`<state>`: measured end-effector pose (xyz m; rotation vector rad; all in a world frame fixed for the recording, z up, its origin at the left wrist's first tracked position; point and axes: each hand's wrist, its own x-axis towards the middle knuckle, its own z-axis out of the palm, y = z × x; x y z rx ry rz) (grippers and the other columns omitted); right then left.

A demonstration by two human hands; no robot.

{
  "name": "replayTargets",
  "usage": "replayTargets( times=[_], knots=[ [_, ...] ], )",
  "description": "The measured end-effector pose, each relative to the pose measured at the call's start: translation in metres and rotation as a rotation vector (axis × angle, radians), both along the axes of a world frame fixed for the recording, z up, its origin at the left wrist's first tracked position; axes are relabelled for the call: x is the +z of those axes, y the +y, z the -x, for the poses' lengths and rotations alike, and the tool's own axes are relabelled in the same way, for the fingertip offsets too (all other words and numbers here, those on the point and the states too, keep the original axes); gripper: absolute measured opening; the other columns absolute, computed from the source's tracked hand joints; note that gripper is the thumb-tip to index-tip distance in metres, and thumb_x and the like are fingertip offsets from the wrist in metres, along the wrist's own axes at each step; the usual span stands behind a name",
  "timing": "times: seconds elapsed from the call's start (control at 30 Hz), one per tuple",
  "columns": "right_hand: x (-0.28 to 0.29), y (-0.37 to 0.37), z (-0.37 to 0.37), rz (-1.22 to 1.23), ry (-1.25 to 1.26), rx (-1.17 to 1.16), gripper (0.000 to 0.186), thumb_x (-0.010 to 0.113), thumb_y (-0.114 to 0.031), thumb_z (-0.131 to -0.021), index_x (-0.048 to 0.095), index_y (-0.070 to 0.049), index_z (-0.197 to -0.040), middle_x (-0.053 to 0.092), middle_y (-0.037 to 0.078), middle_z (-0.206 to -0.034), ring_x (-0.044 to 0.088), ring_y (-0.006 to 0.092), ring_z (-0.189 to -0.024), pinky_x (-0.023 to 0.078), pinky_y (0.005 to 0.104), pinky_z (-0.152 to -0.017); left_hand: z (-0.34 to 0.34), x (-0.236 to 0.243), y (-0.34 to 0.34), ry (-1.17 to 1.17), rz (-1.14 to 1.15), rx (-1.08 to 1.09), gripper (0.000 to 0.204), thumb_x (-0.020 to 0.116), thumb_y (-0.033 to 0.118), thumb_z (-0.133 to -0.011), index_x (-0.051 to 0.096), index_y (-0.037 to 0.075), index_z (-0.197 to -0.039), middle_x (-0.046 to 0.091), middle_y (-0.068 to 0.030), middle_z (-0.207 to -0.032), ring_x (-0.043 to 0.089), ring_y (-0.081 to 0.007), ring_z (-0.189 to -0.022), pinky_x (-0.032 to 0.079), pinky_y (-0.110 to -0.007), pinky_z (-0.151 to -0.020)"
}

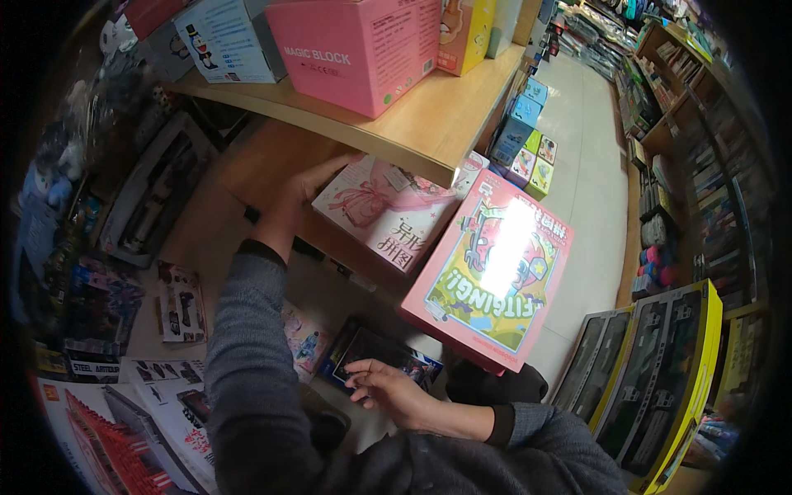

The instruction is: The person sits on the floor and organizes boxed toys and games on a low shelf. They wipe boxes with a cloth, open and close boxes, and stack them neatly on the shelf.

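Observation:
My left hand [323,176] reaches under the wooden shelf board and is closed against the left edge of a white puzzle box [363,206] with a pink bow print. Its fingertips are partly hidden behind that box. To the right lies a large pink box [431,299] with a cartoon picture and a bright glare on its lid. The two boxes sit side by side, close together. Low in front of my body, my right hand [394,394] hangs with loosely bent fingers apart, holding nothing. A dark flat box [422,368] shows just beyond it, lower down.
Above, the shelf board [429,124] carries a pink block box [355,58] and a blue-grey box [227,41]. Small colourful boxes [528,165] stand at the shelf's far end. Yellow-edged boxes [668,388] stand at right. More toy boxes [115,429] fill the lower left.

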<state>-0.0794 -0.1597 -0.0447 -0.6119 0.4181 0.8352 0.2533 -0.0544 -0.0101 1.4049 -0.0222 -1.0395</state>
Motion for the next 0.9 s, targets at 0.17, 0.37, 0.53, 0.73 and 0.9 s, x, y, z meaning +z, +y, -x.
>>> replayTargets(
  times=[0.17, 0.37, 0.53, 0.73, 0.9],
  knots=[
    [0.005, -0.002, -0.003, 0.019, -0.135, -0.029, 0.019, 0.048, -0.010, -0.085, 0.050, -0.006, -0.103, 0.056, 0.003, -0.089, 0.056, 0.0101, -0.073, 0.043, 0.0215, -0.061, 0.017, -0.003, -0.002, -0.123, 0.072, -0.023, 0.051, 0.047, 0.044, -0.088, 0.049, 0.004, -0.120, 0.052, -0.0082, -0.117, 0.052, -0.0154, -0.099, 0.042, -0.028, -0.086],
    [0.008, -0.012, 0.003, 0.220, -0.696, 0.076, 0.020, 0.044, -0.022, -0.092, 0.052, -0.006, -0.098, 0.056, 0.001, -0.081, 0.055, 0.0061, -0.066, 0.042, 0.0187, -0.057, 0.051, 0.012, 0.001, -0.509, -0.166, 0.501, 0.044, 0.047, 0.033, -0.089, 0.047, 0.002, -0.121, 0.046, -0.0031, -0.124, 0.041, -0.0174, -0.114, 0.029, -0.027, -0.096],
    [-0.010, -0.019, 0.012, 0.201, -0.697, 0.109, 0.024, 0.043, -0.027, -0.092, 0.053, -0.004, -0.095, 0.056, 0.002, -0.075, 0.054, 0.0071, -0.062, 0.043, 0.0192, -0.056, 0.141, 0.029, 0.014, -0.819, -0.137, 0.558, 0.043, 0.044, 0.037, -0.089, 0.055, 0.000, -0.108, 0.057, -0.0094, -0.106, 0.051, -0.0174, -0.101, 0.037, -0.028, -0.088],
    [-0.025, -0.044, 0.038, 0.295, -0.491, 0.027, 0.025, 0.041, -0.027, -0.091, 0.051, -0.006, -0.099, 0.059, 0.004, -0.080, 0.058, 0.0112, -0.062, 0.045, 0.0229, -0.054, 0.226, 0.035, -0.026, -0.206, -0.031, 0.110, 0.066, 0.035, 0.061, -0.085, 0.052, 0.005, -0.115, 0.056, -0.0063, -0.106, 0.050, -0.0155, -0.093, 0.039, -0.033, -0.082],
    [-0.024, -0.103, 0.080, 0.364, -0.218, -0.306, 0.028, 0.041, -0.023, -0.089, 0.045, -0.003, -0.108, 0.055, 0.010, -0.092, 0.059, 0.0186, -0.072, 0.048, 0.0289, -0.059, 0.250, 0.035, -0.051, -0.264, -0.068, 0.244, 0.068, 0.047, 0.058, -0.081, 0.042, 0.005, -0.124, 0.046, -0.0090, -0.119, 0.047, -0.0213, -0.097, 0.036, -0.040, -0.086]
  ],
)
